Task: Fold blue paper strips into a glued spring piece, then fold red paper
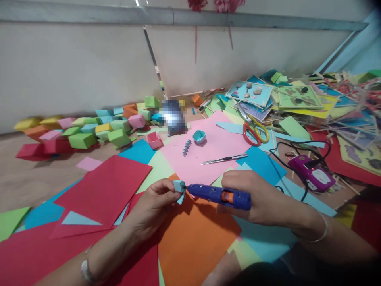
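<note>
My left hand (159, 198) pinches a small light-blue folded paper piece (179, 186) between thumb and fingers, above an orange sheet (199, 242). A dark blue glue gun (208, 192) lies in the grip of my right hand (250, 194), its nozzle pointing left and meeting or nearly meeting the paper piece. Beyond the hands, a small teal paper cup shape (199, 137) and a grey-blue zigzag-folded strip (187, 147) rest on a pink sheet (178, 163). A slim craft knife or tweezers-like tool (224, 159) lies there too.
Coloured paper boxes (83, 140) line the back left. Scissors with red and yellow handles (253, 129) lie right of centre. A purple power strip (311, 172) with a black cable sits at right. Stick-framed pebble pictures (250, 93) pile up behind. A wall (89, 63) closes off the back.
</note>
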The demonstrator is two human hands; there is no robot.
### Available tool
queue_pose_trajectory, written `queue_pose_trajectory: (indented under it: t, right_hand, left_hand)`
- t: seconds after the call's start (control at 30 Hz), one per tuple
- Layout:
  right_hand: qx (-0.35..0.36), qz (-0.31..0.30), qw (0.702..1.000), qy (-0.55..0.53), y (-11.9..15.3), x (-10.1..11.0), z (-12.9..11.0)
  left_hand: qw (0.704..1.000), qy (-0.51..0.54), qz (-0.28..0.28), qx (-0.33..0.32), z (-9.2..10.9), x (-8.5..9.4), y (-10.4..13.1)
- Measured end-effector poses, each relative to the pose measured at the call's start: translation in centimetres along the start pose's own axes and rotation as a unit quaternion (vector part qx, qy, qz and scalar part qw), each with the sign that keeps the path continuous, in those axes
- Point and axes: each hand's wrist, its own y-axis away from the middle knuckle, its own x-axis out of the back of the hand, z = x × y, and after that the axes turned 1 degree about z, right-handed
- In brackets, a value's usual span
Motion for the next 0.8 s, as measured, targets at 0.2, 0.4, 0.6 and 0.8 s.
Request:
queue_pose_trajectory:
  t: [0.2, 0.4, 0.6, 0.8]
  right_hand:
    - [-0.018, -0.014, 0.998, 0.056, -0.2, -0.7, 0.2]
    - [0.01, 0.025, 0.999, 0.04, -0.3, -1.2, 0.8]
    - [-0.026, 0.025, 0.992, -0.117, -1.0, -1.3, 1.5]
    - [-0.137, -0.032, 0.956, -0.258, -1.4, -1.5, 2.2]
  left_hand:
    - [0.984, -0.114, 0.035, -0.133, -0.6, 0.8, 0.1]
    - [0.914, -0.247, 0.075, -0.312, 0.2, 0.6, 1.0]
    - [0.907, -0.208, 0.115, -0.347, 0.2, 0.6, 1.1]
    - [0.838, -0.321, 0.115, -0.425, -0.2, 1.1, 0.7]
